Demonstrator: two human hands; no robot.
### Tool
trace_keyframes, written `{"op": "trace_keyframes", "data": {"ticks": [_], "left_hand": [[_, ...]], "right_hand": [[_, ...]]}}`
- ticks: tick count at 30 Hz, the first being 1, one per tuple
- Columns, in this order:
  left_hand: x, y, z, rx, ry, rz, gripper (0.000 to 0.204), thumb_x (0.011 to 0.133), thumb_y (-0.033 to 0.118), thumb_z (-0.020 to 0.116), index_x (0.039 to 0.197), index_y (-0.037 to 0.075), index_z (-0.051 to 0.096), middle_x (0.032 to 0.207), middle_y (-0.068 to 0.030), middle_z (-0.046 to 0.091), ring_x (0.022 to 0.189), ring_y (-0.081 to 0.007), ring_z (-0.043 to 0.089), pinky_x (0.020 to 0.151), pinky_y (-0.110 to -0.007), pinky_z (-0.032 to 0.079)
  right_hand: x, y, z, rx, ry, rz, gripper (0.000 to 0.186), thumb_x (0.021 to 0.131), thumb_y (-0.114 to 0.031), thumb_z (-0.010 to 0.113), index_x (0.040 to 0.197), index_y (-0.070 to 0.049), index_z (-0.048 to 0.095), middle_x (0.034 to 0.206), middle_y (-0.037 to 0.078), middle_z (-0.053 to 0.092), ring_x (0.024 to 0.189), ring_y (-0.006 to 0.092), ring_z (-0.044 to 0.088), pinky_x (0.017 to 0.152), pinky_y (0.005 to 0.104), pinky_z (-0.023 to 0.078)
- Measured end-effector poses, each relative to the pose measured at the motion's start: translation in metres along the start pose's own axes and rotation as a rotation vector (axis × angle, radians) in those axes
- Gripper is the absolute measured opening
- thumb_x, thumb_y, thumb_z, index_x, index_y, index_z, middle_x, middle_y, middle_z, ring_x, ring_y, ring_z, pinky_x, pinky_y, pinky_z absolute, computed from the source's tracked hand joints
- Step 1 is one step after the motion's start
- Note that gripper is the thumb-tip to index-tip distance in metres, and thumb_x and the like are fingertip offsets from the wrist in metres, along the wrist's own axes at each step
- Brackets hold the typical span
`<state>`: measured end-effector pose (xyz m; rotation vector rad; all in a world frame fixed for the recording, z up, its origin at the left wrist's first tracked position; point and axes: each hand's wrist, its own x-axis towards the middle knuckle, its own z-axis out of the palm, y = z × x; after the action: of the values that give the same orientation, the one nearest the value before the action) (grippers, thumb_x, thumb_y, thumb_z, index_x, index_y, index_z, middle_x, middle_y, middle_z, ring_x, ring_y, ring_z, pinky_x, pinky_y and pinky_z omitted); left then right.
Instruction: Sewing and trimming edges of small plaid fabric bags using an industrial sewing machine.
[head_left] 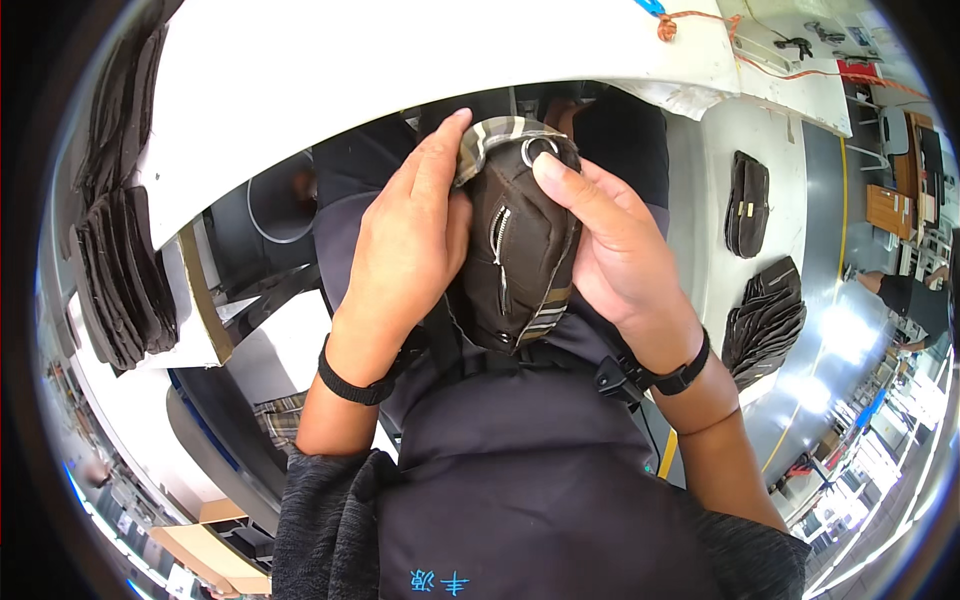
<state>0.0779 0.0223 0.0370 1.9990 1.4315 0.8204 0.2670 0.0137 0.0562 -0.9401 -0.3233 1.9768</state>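
Between my two hands, over my lap, is a small dark brown fabric pouch [530, 235] with a short zipper down its face. A metal ring sits near its top, and plaid cloth shows along the top edge and at the lower right side. My left hand [415, 220] cups the pouch's left side, its fingers pointing up beside the plaid edge. On the other side my right hand [620, 235] grips the pouch, with the thumb pressed by the metal ring [538, 152]. The right fingers are partly hidden behind the cloth.
A white table [400, 50] curves across the front. Stacks of dark fabric pieces [125, 280] lie at the left. More dark pieces [765, 320] rest on a white surface at the right. An orange cord [690, 15] crosses the far right. An open cardboard box [215, 550] stands lower left.
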Motion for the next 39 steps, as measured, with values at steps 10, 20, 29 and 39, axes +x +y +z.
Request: {"op": "trace_keyframes", "data": {"ticks": [10, 20, 29, 39], "left_hand": [[-0.004, -0.032, -0.027, -1.646, -0.412, -0.508, 0.030, 0.099, 0.002, 0.060, 0.128, -0.005, 0.065, 0.117, -0.0083, 0.075, 0.107, -0.0129, 0.069, 0.093, -0.029, 0.054], [-0.013, -0.041, -0.006, -1.875, -0.384, -0.692, 0.036, 0.098, 0.015, 0.062, 0.129, -0.004, 0.064, 0.122, -0.0140, 0.071, 0.108, -0.0202, 0.070, 0.095, -0.033, 0.055], [-0.009, -0.037, -0.016, -1.665, -0.589, -0.724, 0.045, 0.098, 0.022, 0.067, 0.134, -0.004, 0.061, 0.124, -0.0135, 0.070, 0.110, -0.0192, 0.068, 0.096, -0.034, 0.054], [-0.013, -0.025, -0.017, -1.541, -0.537, -0.738, 0.039, 0.096, 0.018, 0.072, 0.128, -0.004, 0.067, 0.115, -0.0107, 0.074, 0.101, -0.0167, 0.071, 0.091, -0.030, 0.055]], "right_hand": [[-0.019, -0.007, -0.020, -0.012, -0.033, 0.024, 0.028, 0.106, -0.023, 0.062, 0.118, 0.001, 0.069, 0.108, 0.005, 0.074, 0.095, 0.0100, 0.069, 0.087, 0.0271, 0.056], [-0.019, -0.001, -0.022, -0.143, -0.032, -0.069, 0.027, 0.104, -0.025, 0.067, 0.108, 0.001, 0.074, 0.097, 0.002, 0.074, 0.086, 0.0066, 0.067, 0.079, 0.0237, 0.054], [-0.012, -0.001, -0.018, -0.206, 0.015, -0.006, 0.025, 0.103, -0.023, 0.068, 0.106, 0.001, 0.075, 0.095, 0.003, 0.074, 0.083, 0.0063, 0.066, 0.076, 0.0228, 0.053], [-0.013, -0.001, -0.022, -0.288, -0.011, -0.046, 0.024, 0.102, -0.022, 0.069, 0.102, 0.002, 0.076, 0.090, 0.002, 0.074, 0.078, 0.0054, 0.065, 0.071, 0.0219, 0.053]]}}
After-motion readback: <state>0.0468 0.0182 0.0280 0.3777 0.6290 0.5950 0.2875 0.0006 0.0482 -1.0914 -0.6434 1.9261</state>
